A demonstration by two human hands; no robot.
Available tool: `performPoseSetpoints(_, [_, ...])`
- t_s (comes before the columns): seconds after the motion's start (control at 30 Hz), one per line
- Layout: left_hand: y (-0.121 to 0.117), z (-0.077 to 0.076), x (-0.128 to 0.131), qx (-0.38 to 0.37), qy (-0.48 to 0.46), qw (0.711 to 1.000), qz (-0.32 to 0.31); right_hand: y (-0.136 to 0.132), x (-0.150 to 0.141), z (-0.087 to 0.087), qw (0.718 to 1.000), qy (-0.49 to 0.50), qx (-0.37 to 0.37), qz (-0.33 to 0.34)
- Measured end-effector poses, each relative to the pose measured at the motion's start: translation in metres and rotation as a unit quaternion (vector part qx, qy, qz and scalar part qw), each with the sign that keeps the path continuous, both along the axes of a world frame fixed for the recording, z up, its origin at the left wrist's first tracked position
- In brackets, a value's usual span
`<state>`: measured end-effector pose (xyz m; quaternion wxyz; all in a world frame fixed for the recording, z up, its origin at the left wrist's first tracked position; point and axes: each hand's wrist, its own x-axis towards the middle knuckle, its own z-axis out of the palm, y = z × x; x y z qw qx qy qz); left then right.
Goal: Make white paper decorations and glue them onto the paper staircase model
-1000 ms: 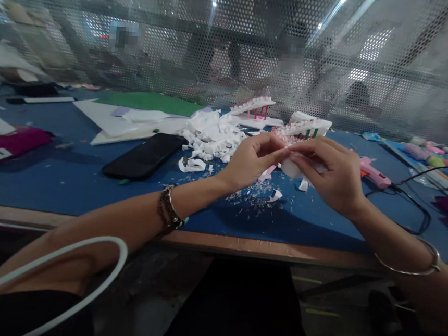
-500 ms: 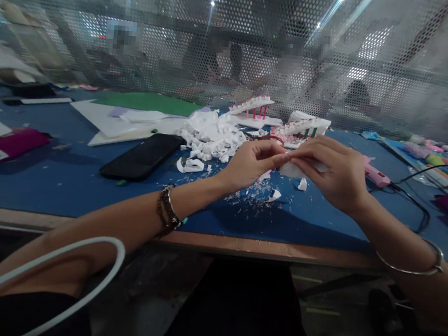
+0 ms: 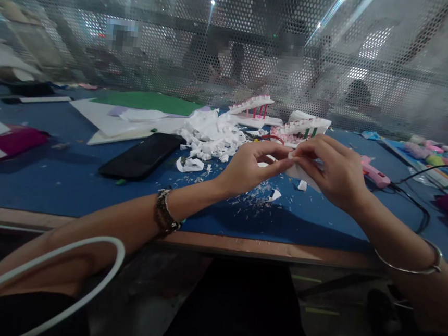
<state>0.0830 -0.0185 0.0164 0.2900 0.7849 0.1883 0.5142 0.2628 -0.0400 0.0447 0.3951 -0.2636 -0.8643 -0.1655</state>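
Observation:
Above the blue table, my left hand [image 3: 250, 165] and my right hand [image 3: 331, 169] meet at the fingertips. Both pinch a thin white piece that looks like paper [image 3: 305, 175]; most of it is covered by my right fingers. Beneath my hands lie white scraps [image 3: 274, 195] and fine shavings. Just behind them is a heap of torn white pieces [image 3: 211, 134]. Two small white models with pink-edged strips stand at the back, one on red posts [image 3: 251, 106] and one with green posts [image 3: 304, 128].
A black phone [image 3: 142, 155] lies left of the heap, before white sheets [image 3: 106, 121] and a green sheet [image 3: 147, 101]. To the right are a pink glue gun [image 3: 375, 173] with a black cable and coloured craft supplies [image 3: 425, 149]. A purple power strip [image 3: 12, 144] sits at the left. Perforated metal panel behind.
The white piece shows more below my right fingers. My left thumb and forefinger have spread a little wider at their base, with the tips still meeting at the piece.

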Motion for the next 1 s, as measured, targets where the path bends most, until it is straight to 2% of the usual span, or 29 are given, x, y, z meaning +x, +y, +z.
performPoseSetpoints(0.3, [0.0, 0.0, 0.002, 0.017, 0.001, 0.999, 0.029, 0.004, 0.0, -0.003, 0.999, 0.037, 0.003, 0.002])
performPoseSetpoints(0.53, [0.0, 0.003, 0.001, 0.044, -0.017, 0.999, 0.018, 0.001, -0.003, -0.002, 0.993, 0.111, -0.049, 0.006])
performPoseSetpoints(0.9, [0.004, 0.011, -0.002, -0.09, -0.054, 0.992, -0.077, 0.001, -0.004, -0.001, 0.961, 0.175, -0.203, 0.063])
performPoseSetpoints(1.0, [0.006, 0.009, -0.002, -0.094, -0.067, 0.99, -0.086, 0.001, -0.005, -0.002, 0.958, 0.18, -0.209, 0.079])
